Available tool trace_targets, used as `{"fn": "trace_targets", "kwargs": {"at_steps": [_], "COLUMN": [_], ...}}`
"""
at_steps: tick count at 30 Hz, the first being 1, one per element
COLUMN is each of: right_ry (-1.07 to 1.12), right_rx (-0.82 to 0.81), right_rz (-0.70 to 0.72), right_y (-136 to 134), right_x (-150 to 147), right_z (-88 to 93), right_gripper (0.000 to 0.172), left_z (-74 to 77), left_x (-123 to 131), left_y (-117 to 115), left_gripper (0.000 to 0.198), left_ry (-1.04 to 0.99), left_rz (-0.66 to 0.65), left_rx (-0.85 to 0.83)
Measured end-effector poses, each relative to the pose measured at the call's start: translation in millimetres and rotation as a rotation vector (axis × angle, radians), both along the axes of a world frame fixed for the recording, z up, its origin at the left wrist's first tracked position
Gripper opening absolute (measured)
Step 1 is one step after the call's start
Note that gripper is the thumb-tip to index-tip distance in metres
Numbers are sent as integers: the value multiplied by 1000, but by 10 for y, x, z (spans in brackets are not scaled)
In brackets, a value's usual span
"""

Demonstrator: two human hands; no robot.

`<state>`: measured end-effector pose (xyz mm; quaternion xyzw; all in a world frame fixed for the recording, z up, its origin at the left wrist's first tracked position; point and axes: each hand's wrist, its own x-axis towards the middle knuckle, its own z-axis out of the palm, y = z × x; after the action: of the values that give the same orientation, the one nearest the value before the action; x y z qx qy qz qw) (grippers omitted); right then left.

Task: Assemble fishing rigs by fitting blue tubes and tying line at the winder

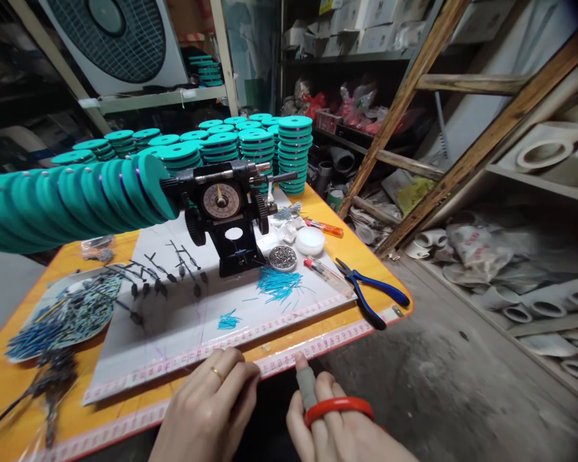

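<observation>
- Since the red handle (341,405) loops around my curled right hand's (332,423) fingers, just off the table (253,351) edge, it presumably needs no hard grip.
- My left hand (207,404) bends loosely by that edge, perhaps for steadiness (whether it pinches anything, I cannot tell).
- Pliers (350,273) and blue pieces (280,284) lie ahead, probably for easy reach.

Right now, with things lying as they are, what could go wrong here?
The pliers lie right at the edge of the table, so a bump might knock them to the floor. The loose blue bits have nothing around them and could scatter if brushed by the hands, left or right. The tall spool stack might topple if jolted.
</observation>
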<state>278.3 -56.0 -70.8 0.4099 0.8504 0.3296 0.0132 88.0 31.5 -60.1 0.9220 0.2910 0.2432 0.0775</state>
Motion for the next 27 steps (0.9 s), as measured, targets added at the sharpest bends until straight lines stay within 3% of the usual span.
{"fn": "trace_targets", "kwargs": {"at_steps": [9, 14, 22, 27], "right_ry": [-74, 3, -2, -76], "right_rx": [-50, -14, 15, -47], "right_rz": [4, 39, 31, 35], "right_y": [-60, -42, -35, -46], "right_x": [42, 60, 63, 84], "right_z": [91, 44, 16, 82], "right_gripper": [48, 47, 45, 51], "left_z": [-20, -42, -65, -105], "left_x": [27, 10, 44, 30], "left_y": [-44, -51, -29, -20], "left_gripper": [10, 12, 22, 13], "left_ry": [4, 36, -111, -90], "left_rz": [53, 39, 32, 17], "left_rx": [-6, -67, -55, -46]}}
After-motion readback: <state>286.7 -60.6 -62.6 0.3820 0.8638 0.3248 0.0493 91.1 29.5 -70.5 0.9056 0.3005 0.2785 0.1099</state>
